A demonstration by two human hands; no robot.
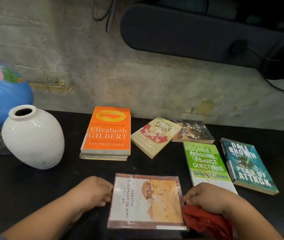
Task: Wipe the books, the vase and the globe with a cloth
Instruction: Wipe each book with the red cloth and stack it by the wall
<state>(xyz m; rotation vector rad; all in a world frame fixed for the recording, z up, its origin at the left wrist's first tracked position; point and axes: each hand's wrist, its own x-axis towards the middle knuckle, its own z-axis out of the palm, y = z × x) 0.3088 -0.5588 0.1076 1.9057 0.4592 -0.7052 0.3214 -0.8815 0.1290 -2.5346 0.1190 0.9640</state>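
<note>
Nearest on the black table (pixel 34 187), the near book (pixel 146 201) lies flat, cover up, between the two hands. The left hand (pixel 94 191) has its fingers bent onto the book's left edge, holding it. The right hand (pixel 208 196) is closed round a bunched red cloth (pixel 205 220) at the book's right edge, near its near-right corner. This book looks like a light paperback in a glossy clear wrapper, so it should be fairly stiff lying flat but bendy if lifted by one corner. The wrapper is likely slick, and the book may skate on the table under a wipe. Pinning one short edge, as the left hand does, seems the sound hold. Its long axis runs left to right. The title reads from near to far, so the cover's top points left and the spine probably lies along the near edge. Far left stand the white vase (pixel 34 137), upright with its mouth up, probably heavy and breakable, and the globe (pixel 2 94) behind it. More books lie flat further back and to the right, among them an orange book (pixel 107 130) and a green book (pixel 207 163).
</note>
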